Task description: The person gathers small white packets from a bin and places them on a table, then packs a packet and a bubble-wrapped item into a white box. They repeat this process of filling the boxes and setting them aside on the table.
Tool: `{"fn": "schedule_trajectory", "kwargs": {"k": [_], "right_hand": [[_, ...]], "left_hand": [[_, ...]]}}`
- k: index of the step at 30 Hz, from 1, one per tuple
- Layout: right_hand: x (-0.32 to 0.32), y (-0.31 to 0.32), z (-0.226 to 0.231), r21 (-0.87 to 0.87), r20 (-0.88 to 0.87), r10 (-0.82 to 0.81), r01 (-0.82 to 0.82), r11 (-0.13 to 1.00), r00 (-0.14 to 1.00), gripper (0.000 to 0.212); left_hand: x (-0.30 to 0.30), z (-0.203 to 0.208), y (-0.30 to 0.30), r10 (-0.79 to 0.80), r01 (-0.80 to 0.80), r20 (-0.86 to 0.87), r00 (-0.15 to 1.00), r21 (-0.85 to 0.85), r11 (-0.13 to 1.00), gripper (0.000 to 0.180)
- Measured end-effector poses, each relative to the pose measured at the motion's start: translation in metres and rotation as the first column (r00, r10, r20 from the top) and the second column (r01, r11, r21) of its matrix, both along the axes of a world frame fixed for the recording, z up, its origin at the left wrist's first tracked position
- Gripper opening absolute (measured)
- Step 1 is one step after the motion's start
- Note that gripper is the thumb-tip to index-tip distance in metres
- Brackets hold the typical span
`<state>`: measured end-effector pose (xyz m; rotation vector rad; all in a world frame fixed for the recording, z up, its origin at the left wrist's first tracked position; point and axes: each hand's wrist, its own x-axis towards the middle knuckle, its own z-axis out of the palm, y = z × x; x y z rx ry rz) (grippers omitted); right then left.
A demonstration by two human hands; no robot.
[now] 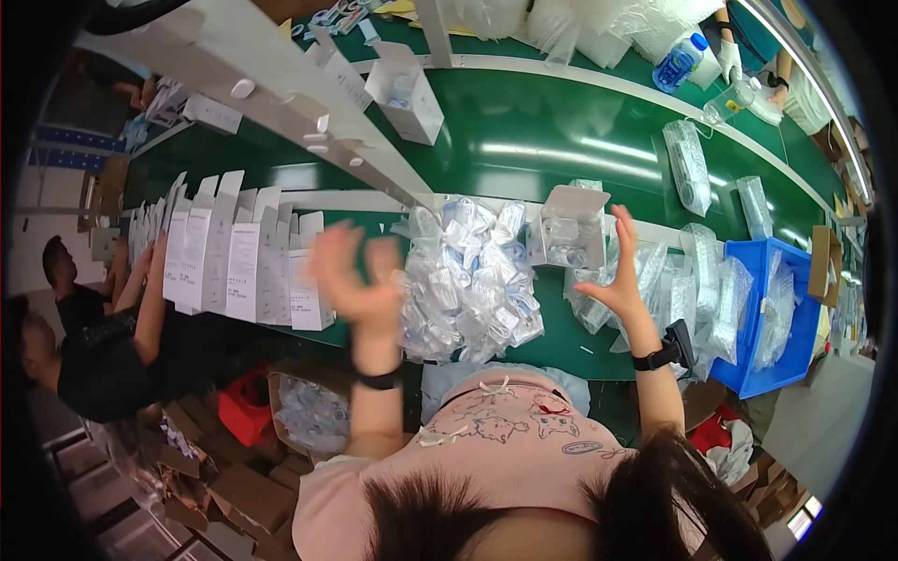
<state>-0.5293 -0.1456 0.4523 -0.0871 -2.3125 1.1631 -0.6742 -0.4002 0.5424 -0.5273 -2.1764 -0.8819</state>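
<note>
My left hand (355, 280) is raised near the row of white boxes, smeared by motion; its thumb and fingers look apart, with nothing seen between them. Beside an open white box (569, 229), my right hand (619, 271) is open, fingers and thumb spread, holding nothing. Clear packed items show inside that box, and its lid flap stands up. Between my hands lies a heap of small clear bags (472, 280) with white and pale blue parts. Upright white boxes (243, 262) with raised flaps line the bench at my left. Bubble-wrapped packs (673, 294) lie right of my right hand.
A blue crate (748, 369) holding bubble-wrapped packs is at the right. A metal post (365, 154) slants over the green bench (514, 122). Behind it stands another open white box (407, 98). People work at left and far right. Cartons (253, 491) crowd the floor.
</note>
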Motion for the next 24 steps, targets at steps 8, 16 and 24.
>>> {"fn": "schedule_trajectory", "kwargs": {"k": [8,16,24], "right_hand": [[-0.037,-0.005,-0.029,-0.431,0.303,0.123,0.021,0.902,0.945,0.089],[-0.159,0.091,-0.036,-0.62,0.068,-0.051,0.083,0.78,0.996,0.087],[-0.138,0.082,-0.057,-0.38,0.305,-0.276,0.382,0.842,0.912,0.077]], "left_hand": [[-0.098,-0.023,-0.234,0.493,-0.19,0.095,0.865,-0.848,0.495,0.089],[0.017,0.066,-0.123,-0.044,0.351,0.988,0.148,-0.011,0.936,0.082],[0.015,-0.03,0.076,-0.422,0.438,0.778,0.466,0.211,0.874,0.109]]}}
